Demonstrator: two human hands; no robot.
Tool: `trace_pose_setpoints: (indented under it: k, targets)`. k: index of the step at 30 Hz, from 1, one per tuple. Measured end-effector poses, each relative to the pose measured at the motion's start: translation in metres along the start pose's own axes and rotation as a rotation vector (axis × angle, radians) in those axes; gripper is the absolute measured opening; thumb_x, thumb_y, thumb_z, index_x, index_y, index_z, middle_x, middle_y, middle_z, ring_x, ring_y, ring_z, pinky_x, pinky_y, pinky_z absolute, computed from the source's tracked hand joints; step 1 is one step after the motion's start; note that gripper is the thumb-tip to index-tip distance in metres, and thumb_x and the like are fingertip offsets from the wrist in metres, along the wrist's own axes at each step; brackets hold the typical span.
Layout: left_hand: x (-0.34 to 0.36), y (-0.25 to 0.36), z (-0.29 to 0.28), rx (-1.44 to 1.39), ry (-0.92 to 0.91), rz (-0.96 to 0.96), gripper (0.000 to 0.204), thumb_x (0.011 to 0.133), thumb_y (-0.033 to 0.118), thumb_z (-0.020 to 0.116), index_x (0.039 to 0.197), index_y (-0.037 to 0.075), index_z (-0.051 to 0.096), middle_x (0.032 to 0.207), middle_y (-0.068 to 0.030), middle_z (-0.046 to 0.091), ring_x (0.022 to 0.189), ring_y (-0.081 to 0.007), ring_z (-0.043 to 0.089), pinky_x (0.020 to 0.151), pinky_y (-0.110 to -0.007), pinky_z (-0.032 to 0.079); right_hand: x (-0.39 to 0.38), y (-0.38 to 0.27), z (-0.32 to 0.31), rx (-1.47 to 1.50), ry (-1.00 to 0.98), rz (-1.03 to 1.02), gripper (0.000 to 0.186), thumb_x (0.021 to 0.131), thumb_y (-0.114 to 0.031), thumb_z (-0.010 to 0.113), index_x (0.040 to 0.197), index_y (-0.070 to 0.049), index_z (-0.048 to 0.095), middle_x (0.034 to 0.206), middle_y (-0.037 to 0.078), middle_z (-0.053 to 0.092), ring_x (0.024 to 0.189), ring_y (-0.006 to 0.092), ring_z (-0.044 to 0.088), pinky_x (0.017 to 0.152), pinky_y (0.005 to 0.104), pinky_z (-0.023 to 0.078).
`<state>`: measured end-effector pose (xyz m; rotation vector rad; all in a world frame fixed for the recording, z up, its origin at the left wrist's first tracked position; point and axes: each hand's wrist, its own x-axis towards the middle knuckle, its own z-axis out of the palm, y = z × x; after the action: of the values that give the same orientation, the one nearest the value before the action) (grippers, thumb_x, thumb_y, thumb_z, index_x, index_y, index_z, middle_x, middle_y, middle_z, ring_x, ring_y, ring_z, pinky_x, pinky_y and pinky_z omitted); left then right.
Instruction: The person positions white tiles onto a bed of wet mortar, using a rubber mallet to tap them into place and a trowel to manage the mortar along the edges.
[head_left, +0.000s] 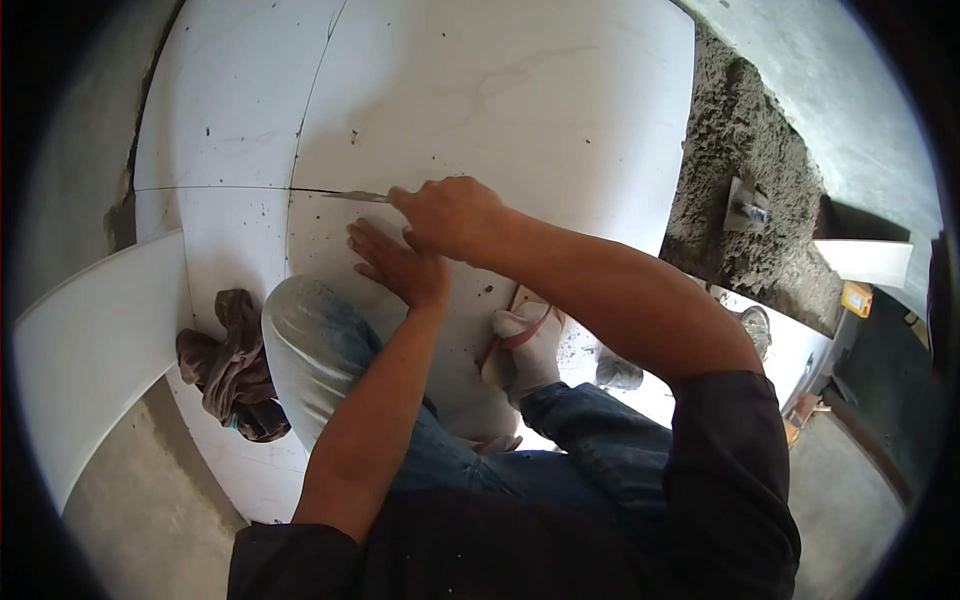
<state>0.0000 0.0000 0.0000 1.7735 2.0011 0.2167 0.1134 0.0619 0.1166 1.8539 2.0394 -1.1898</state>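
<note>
My right hand [448, 214] is closed around a thin metal blade tool [355, 195], whose tip lies along a dark joint between large white veined floor tiles [500, 100]. Just below the blade, my left hand [398, 262] rests on the tile with its fingers apart, touching or very near my right wrist. What lies under my palm, if anything, is hidden. My knee in light jeans [310, 320] is bent beside my left forearm, and my foot in a white sock and sandal [530, 350] is on the tiles below my right arm.
A dark crumpled cloth [220, 360] lies left, beside a leaning white panel [100, 320]. At right are wet mortar [730, 120] with a steel trowel [745, 210] on it, a small yellow item [856, 298], a white offcut [865, 260] and a metal container [755, 330]. Grey walls [820, 50] border the tiles.
</note>
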Motion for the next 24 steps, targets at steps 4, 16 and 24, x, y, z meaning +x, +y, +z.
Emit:
trace_pose_setpoints:
  k: [4, 16, 24]
  targets:
    - [0.011, -0.004, -0.002, -0.078, 0.067, -0.076, 0.067, 0.093, 0.027, 0.041, 0.146, -0.006, 0.016, 0.154, -0.0248, 0.014, 0.143, -0.0410, 0.007, 0.112, -0.060, 0.005, -0.005, -0.002, 0.007, -0.023, -0.007, 0.003, 0.037, 0.087, -0.019, 0.058, 0.120, -0.007, 0.049, 0.083, 0.014, 0.068, 0.082, 0.0306, 0.068, 0.069, 0.0417, 0.055]
    - [-0.017, 0.025, 0.007, 0.129, -0.028, 0.275, 0.065, 0.094, 0.031, 0.040, 0.144, -0.006, 0.023, 0.153, -0.0230, 0.018, 0.142, -0.0416, 0.013, 0.111, -0.061, 0.007, -0.156, 0.126, 0.035, -0.150, -0.174, 0.371, 0.027, 0.089, -0.013, 0.051, 0.115, -0.008, 0.050, 0.080, 0.015, 0.068, 0.080, 0.0334, 0.067, 0.070, 0.0443, 0.053]
    - [-0.084, 0.053, 0.016, -0.056, -0.297, 0.663, 0.066, 0.096, 0.040, 0.037, 0.142, -0.007, 0.028, 0.152, -0.0240, 0.019, 0.141, -0.0406, 0.017, 0.113, -0.058, 0.007, -0.278, 0.204, 0.055, -0.301, -0.280, 0.631, 0.027, 0.093, -0.012, 0.046, 0.119, -0.013, 0.052, 0.091, 0.015, 0.067, 0.082, 0.0324, 0.068, 0.070, 0.0442, 0.054]
